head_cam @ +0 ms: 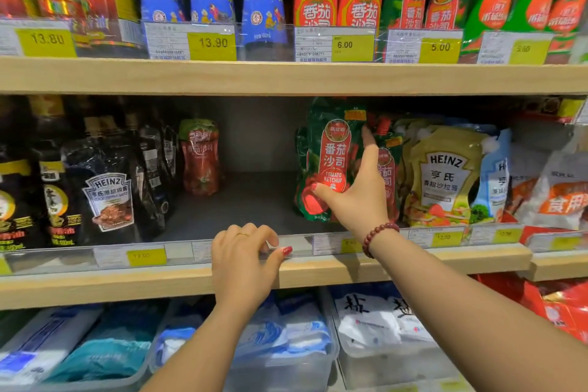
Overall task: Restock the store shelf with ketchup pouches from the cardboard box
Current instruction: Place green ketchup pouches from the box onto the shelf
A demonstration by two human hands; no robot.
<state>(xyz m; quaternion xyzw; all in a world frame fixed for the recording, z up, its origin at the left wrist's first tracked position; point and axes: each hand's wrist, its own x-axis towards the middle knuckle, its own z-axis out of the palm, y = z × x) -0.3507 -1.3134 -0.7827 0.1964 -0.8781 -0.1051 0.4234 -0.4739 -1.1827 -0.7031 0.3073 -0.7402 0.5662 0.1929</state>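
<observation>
Left hand (245, 251) is curling over the shelf edge (318, 267), lower centre — likely bracing. Right hand (356, 194) is pinching the ketchup pouch (331, 162) upright at centre right, seemingly steadying it — cardboard box not in view.

Pouch behind grip: second ketchup pouch (386, 175) mostly hidden by the right hand (356, 197).
Tags below grip: price tags (350, 245) blurred, unreadable.

Heinz salad-dressing pouches (445, 178), black Heinz pouches (108, 197)
</observation>
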